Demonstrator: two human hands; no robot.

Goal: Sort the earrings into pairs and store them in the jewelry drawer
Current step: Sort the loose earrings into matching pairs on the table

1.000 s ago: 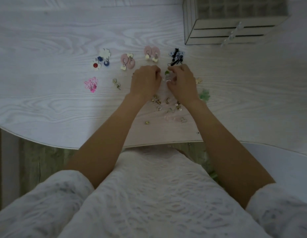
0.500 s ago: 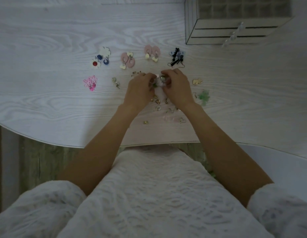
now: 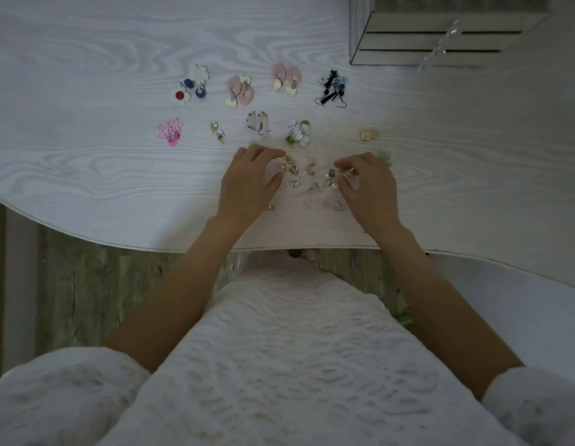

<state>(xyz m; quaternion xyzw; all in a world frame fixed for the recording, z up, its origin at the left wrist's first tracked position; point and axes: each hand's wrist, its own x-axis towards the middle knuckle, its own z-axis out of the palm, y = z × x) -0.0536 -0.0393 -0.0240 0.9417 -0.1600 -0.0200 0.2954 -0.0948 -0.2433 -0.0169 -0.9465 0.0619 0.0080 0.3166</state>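
Sorted earring pairs lie in two rows on the white table (image 3: 86,175): white flowers with red and blue (image 3: 189,86), two pink oval pairs (image 3: 241,91) (image 3: 287,78), a black-blue pair (image 3: 332,88), pink filigree (image 3: 170,132), small studs (image 3: 217,130), clear drops (image 3: 258,122), white-green flowers (image 3: 299,133), gold squares (image 3: 369,134). Loose small gold earrings (image 3: 294,170) sit between my hands. My left hand (image 3: 250,185) hovers open beside them. My right hand (image 3: 369,188) pinches a small gold earring (image 3: 350,171). The jewelry drawer box (image 3: 440,30) stands far right.
Pale pink earrings (image 3: 331,202) lie near the table's front edge. A green earring (image 3: 384,154) peeks out behind my right hand. A clear handle (image 3: 440,46) sticks out from the drawer box. My lap in white fabric fills the foreground.
Both hands drew back toward me and spread apart. The white-green flower pair they were holding together now lies on the table in the second row.
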